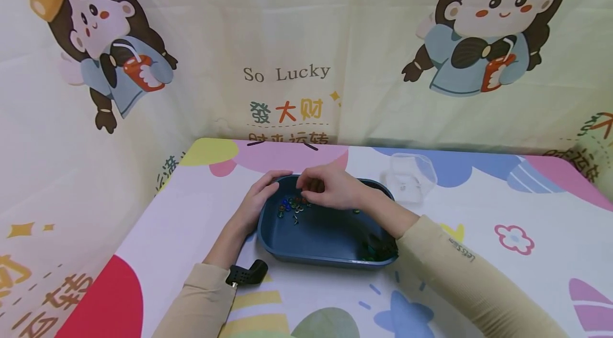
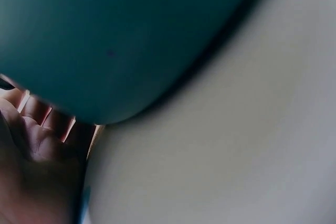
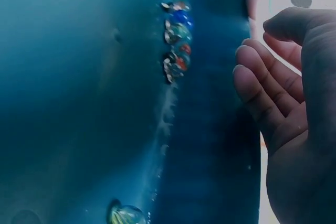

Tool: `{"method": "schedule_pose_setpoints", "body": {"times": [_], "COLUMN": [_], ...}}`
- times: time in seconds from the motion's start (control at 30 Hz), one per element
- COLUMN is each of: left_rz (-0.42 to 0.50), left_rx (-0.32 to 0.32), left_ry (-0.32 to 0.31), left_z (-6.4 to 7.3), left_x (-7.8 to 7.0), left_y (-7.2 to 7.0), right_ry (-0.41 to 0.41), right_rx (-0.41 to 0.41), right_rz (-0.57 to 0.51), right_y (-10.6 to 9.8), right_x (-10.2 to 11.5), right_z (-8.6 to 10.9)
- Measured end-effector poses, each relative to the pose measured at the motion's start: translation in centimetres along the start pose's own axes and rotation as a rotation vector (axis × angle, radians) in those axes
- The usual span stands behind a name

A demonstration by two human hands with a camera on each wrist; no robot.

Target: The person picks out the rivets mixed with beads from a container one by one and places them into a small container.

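Note:
A dark blue tray [image 1: 316, 245] lies on the table in the head view. At its upper left corner my left hand [image 1: 256, 202] grips the rim, thumb on top; the left wrist view shows its fingers against the tray's side. Over the far rim hovers my right hand [image 1: 330, 187], fingers loosely curled, with nothing visible between them. In the right wrist view its thumb and fingertips look apart. Glass marbles [image 1: 287, 204] and small metal pieces [image 1: 296, 219] lie together at the tray's left. A lone marble [image 3: 127, 215] sits near the far wall.
A clear plastic box [image 1: 413, 181] stands behind the tray's right end. Dark small items [image 1: 378, 248], too dim to make out, lie in the near right corner. A printed cloth backdrop [image 1: 287, 24] rises behind the patterned table [image 1: 469, 205].

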State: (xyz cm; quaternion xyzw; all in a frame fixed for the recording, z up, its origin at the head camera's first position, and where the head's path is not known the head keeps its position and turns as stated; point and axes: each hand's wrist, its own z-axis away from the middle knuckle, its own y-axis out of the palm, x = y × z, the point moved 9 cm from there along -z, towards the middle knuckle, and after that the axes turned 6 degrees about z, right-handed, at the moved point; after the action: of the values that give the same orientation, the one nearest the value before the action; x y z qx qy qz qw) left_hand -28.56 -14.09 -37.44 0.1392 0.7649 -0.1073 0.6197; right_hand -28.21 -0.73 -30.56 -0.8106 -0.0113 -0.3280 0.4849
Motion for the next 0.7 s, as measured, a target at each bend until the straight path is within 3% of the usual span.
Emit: {"method": "schedule_pose_setpoints", "body": {"times": [0.3, 0.7], "left_rz": [0.02, 0.011], "left_rx": [-0.017, -0.022], "left_ry": [-0.033, -0.041], "left_z": [0.0, 0.0], "left_x": [0.0, 0.1], "left_y": [0.0, -0.1], "right_ry": [0.0, 0.0], "right_rx": [0.138, 0.231], "right_rz": [0.067, 0.182], "right_y": [2.3, 3.9], "right_x": [0.1, 0.2], "right_z": [-0.1, -0.4]}}
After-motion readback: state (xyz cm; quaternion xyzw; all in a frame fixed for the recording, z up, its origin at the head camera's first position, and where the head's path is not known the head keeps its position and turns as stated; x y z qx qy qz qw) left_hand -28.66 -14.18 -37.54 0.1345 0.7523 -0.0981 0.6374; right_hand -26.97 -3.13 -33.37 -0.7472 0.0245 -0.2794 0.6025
